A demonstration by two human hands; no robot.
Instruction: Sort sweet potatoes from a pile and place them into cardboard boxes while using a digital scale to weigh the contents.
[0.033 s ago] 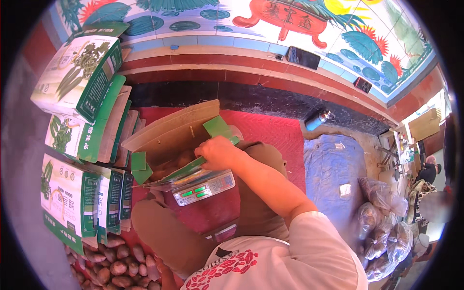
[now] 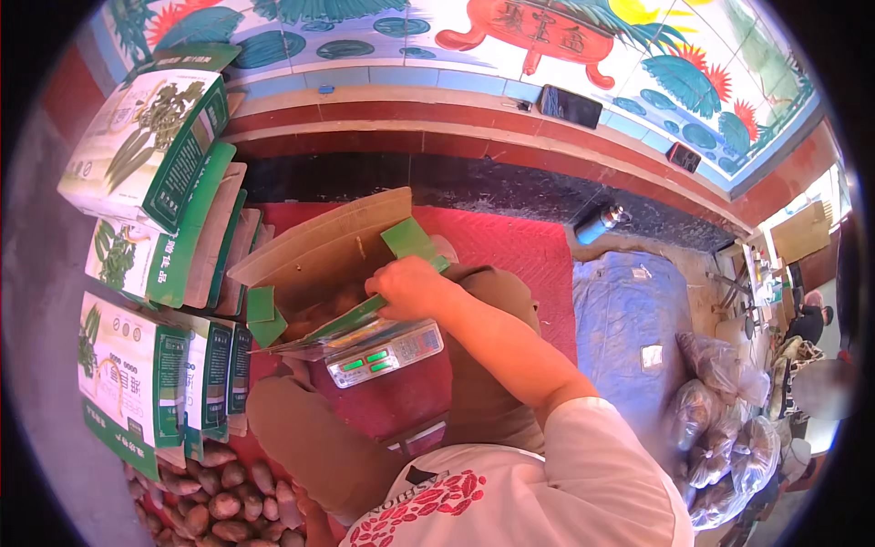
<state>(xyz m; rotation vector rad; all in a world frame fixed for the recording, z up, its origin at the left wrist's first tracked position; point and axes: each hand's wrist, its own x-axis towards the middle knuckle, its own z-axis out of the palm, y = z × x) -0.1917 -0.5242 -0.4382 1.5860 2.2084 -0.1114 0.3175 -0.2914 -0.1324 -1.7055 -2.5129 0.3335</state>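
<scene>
My right hand point(image 2: 412, 287) has its fingers closed over the near wall of an open cardboard box point(image 2: 314, 242) with green flaps. Inside the box, brownish rounded shapes show only dimly. Right under the box's near side sits a scale point(image 2: 383, 358) with a lit green display, between my bent legs. At the lower left, my left hand point(image 2: 312, 512) is down beside a pile of sweet potatoes point(image 2: 223, 506). My leg and shirt partly cover it, and its fingers cannot be made out.
Folded-out printed cartons point(image 2: 118, 374) stand stacked along the left, with another carton point(image 2: 137, 137) on top. A blue bottle point(image 2: 600, 224) stands by the wall. To the right lie a blue sheet-covered bundle point(image 2: 629, 319) and filled clear plastic bags point(image 2: 729, 456). A phone point(image 2: 570, 107) rests on the ledge.
</scene>
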